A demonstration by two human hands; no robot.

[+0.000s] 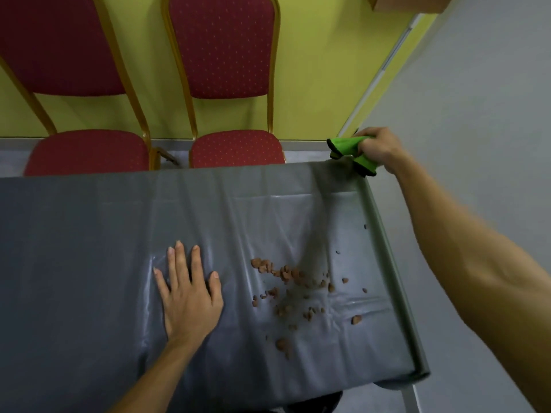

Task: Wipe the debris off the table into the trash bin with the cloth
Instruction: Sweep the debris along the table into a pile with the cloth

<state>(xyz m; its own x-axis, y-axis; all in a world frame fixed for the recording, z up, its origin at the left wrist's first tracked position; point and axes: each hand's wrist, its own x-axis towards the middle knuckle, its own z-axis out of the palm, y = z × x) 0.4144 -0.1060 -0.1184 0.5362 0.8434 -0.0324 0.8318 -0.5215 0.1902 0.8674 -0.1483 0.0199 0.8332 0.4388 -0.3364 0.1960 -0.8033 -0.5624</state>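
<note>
Brown crumbly debris (293,289) lies scattered on the right part of the table (89,222), which is covered by a grey plastic sheet. My right hand (378,149) grips a bunched green cloth (353,153) with a black edge, just above the table's far right corner. My left hand (186,289) rests flat on the sheet with fingers spread, to the left of the debris. No trash bin shows in this view; a dark shape (313,403) sits under the table's near edge.
Two red padded chairs with gold frames (86,150) (237,147) stand against the yellow wall behind the table. Grey floor (477,99) stretches to the right of the table's right edge.
</note>
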